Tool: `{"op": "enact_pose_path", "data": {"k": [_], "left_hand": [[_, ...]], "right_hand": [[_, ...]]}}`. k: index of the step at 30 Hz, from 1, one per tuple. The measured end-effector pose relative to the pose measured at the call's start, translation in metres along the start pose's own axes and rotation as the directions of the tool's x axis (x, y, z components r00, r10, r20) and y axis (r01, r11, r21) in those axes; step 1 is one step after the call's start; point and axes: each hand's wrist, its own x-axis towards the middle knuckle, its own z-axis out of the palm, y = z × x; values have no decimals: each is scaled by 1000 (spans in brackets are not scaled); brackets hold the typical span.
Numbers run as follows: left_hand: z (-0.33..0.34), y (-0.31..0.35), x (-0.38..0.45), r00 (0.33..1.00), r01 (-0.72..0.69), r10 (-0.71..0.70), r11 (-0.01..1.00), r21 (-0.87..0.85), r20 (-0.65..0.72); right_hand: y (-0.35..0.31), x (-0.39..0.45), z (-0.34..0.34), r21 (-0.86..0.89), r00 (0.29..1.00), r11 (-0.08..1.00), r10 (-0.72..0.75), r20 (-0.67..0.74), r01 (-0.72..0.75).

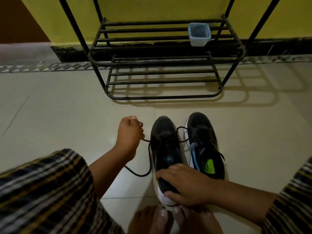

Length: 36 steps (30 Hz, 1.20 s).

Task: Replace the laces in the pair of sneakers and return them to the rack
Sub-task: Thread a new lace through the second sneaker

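Two black mesh sneakers with white soles sit side by side on the glossy pale tile floor (67,107), toes pointing to twelve o'clock: the left sneaker (164,149) is gripped at its padded heel collar by the right hand (184,184), fingers curled over the opening and thumb against the white heel. The right sneaker (205,144), with blue side stripes and a bright green insole label, stands just beside it at three o'clock. The left hand (129,132), at nine o'clock of the left sneaker, is closed in a fist pinching the thin round black lace (148,159), which runs taut to the eyelets and loops slack on the tile, while at twelve o'clock a black tubular metal shoe rack (160,65) with barred shelves holds a square translucent plastic container (199,34).
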Motion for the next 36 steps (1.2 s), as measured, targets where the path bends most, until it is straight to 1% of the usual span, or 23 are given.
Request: {"op": "enact_pose_path", "data": {"k": [1,2,3,4,5,6,7,8,9,10,12,13,14,16,17,19,21,24,26,31,33,34,36], "left_hand": [[-3,-2,-2,998,-63,66,987,147,-13],[-7,-6,-4,987,-151,159,934,323,2],[-12,-10,-8,966,-250,249,835,490,69],[-17,-16,-12,940,-333,294,695,637,172],[-21,-24,-15,910,-412,281,513,754,306],[-23,-31,-18,877,-479,218,316,819,429],[-24,-35,-21,852,-521,165,179,835,496],[-25,-38,-22,839,-542,151,132,830,524],[-24,-37,-23,833,-550,182,171,817,523],[-25,-35,-22,840,-540,237,282,793,487],[-24,-25,-21,878,-478,322,586,654,354],[-24,-19,-22,907,-418,306,737,531,289],[-23,-13,-23,936,-342,267,847,407,229],[-22,-2,-25,978,-189,172,972,140,122],[-22,3,-26,991,-100,103,994,-30,86],[-25,10,-28,998,42,-27,953,-301,57],[-33,11,-26,995,95,-100,941,-325,2],[-46,4,-23,975,186,-198,976,-117,-104],[-54,-8,-24,952,279,-273,960,25,-137],[-62,-44,-26,881,473,-468,866,160,-74],[-60,-55,-23,885,456,-464,845,278,-41],[-58,-60,-23,899,410,-438,825,388,-18],[-56,-67,-24,934,242,-355,724,646,48]], "right_hand": [[-1,0,3,-18,1000,1000,0,-20,0],[-2,0,4,-32,1000,999,-2,-25,1],[-4,0,5,-47,1000,999,-2,-28,0],[-4,1,6,-60,1000,998,0,-26,-2],[-5,1,5,-67,1000,998,3,-27,-5],[-6,1,5,-70,1000,998,8,-30,-10],[-7,2,6,-72,999,997,9,-35,-11],[-7,2,6,-74,999,997,8,-38,-11],[-7,2,7,-75,999,997,8,-38,-11],[-7,2,7,-77,999,997,7,-38,-10],[-7,2,7,-83,999,996,8,-44,-12],[-8,2,7,-86,999,996,9,-45,-13],[-8,2,6,-85,999,996,12,-44,-15],[-9,1,5,-66,998,998,18,-59,-22],[-9,0,4,-47,997,998,28,-69,-31],[-9,-1,5,-17,995,999,50,-85,-52],[-9,-2,7,-10,993,998,67,-97,-69],[-9,-1,8,-14,993,997,75,-94,-76],[-9,0,8,-14,993,997,75,-95,-77],[-9,1,9,-6,993,997,77,-89,-78],[-9,1,8,-10,993,997,78,-85,-79],[-10,1,8,-10,993,997,79,-83,-80],[-11,2,7,-9,993,996,87,-77,-88]]}}
